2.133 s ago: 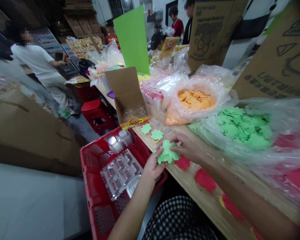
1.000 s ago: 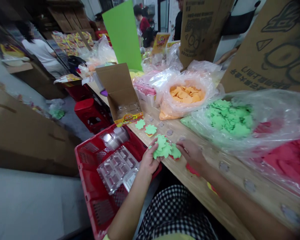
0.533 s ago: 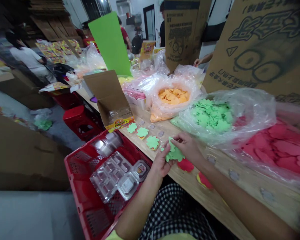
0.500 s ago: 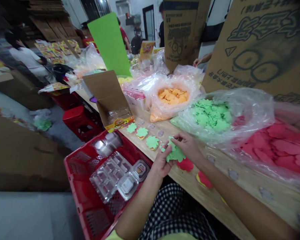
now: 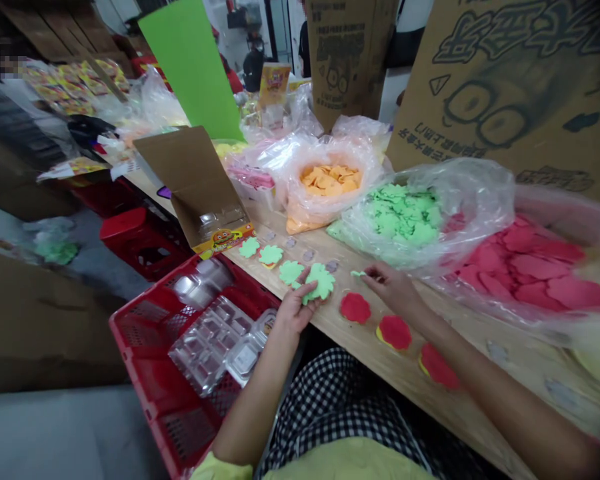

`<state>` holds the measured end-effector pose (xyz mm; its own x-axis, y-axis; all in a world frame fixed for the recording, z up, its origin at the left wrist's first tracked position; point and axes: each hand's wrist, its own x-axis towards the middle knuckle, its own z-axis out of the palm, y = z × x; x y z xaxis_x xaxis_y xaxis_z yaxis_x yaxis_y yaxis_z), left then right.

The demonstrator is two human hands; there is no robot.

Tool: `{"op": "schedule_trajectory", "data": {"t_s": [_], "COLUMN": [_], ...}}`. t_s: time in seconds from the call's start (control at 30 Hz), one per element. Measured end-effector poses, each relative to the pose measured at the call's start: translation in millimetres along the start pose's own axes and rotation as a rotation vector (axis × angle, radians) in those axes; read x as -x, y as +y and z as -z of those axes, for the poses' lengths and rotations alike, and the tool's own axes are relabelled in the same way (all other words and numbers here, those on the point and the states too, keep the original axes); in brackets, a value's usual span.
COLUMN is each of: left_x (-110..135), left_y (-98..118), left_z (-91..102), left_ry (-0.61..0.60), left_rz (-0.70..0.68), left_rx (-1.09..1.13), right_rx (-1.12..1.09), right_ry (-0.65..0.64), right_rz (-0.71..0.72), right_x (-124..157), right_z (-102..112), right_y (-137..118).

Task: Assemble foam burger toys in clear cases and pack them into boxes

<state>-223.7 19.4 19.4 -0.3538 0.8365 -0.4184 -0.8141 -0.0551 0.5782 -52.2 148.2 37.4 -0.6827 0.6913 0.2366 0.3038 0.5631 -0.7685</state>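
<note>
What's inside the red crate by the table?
The red crate holds clear plastic trays and a labelled clear tub; whatever lies beneath them is covered.

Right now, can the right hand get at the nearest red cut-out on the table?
Probably yes. The right hand is just beside the red cut-out on the wooden table, and nothing appears to lie between them. The left hand, holding a green cut-out, is on the cut-out's far side.

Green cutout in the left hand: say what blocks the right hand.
Nothing blocks it: the right hand faces the green cutout in the left hand, with only a small green scrap between them.
</note>
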Motion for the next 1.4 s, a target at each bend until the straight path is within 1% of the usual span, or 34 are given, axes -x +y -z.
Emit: {"op": "schedule_trajectory", "data": {"t_s": [0.1, 0.2, 0.27, 0.33, 0.4, 0.47, 0.53, 0.6, 0.63, 0.7, 0.77, 0.8, 0.9, 0.97, 1.07, 1.17, 1.2, 1.27, 1.4], "left_x": [-1, -1, -1, 0, 1, 2, 3, 4, 5, 6, 6, 5, 3, 2, 1, 0, 0, 0, 2], "left_y": [4, 3, 1, -1, -2, -4, -7, -14, -18, -28, -38, -43, -57, -63, -66, -66, -66, -65, -65], "left_z": [-1.0, -2.0, -2.1, -2.2, -3.4, -6.4, -11.4, -18.3, -22.2, -30.1, -37.0, -39.7, -44.7, -46.1, -47.4, -48.4, -48.7, -49.1, -51.4], "left_ry": [-0.009, -0.027, -0.037, -0.035, -0.025, -0.026, -0.051, -0.082, -0.095, -0.113, -0.124, -0.137, -0.186, -0.193, -0.145, -0.109, -0.106, -0.108, -0.123], "left_rz": [-0.006, -0.016, -0.022, -0.018, -0.006, 0.005, 0.013, 0.032, 0.046, 0.071, 0.092, 0.1, 0.121, 0.136, 0.156, 0.173, 0.172, 0.167, 0.159], "left_rx": [-0.012, -0.022, -0.024, -0.028, -0.034, -0.034, -0.04, -0.064, -0.081, -0.114, -0.129, -0.125, -0.095, -0.077, -0.065, -0.063, -0.057, -0.047, -0.065], "right_rx": [0.308, 0.563, 0.651, 0.654, 0.582, 0.431, 0.212, -0.007, -0.097, -0.219, -0.281, -0.289, -0.279, -0.344, -0.519, -0.557, -0.551, -0.552, -0.588], "right_ry": [-0.088, -0.178, -0.216, -0.237, -0.229, -0.164, -0.039, 0.057, 0.071, 0.03, -0.015, -0.014, 0.083, 0.157, 0.231, 0.277, 0.28, 0.247, 0.131], "right_rz": [0.178, 0.291, 0.32, 0.326, 0.315, 0.262, 0.133, -0.05, -0.136, -0.257, -0.302, -0.311, -0.327, -0.335, -0.349, -0.418, -0.449, -0.507, -0.548], "right_x": [20, 37, 45, 51, 53, 52, 48, 41, 39, 35, 35, 37, 47, 55, 67, 79, 83, 89, 95], "right_z": [-14, -26, -30, -32, -30, -26, -20, -15, -12, -8, -4, -3, 3, 9, 24, 39, 42, 44, 30], "right_y": [-1, -6, -9, -10, -9, -8, -6, -4, -3, -1, 1, 1, 0, -1, -1, 4, 7, 12, 18]}}
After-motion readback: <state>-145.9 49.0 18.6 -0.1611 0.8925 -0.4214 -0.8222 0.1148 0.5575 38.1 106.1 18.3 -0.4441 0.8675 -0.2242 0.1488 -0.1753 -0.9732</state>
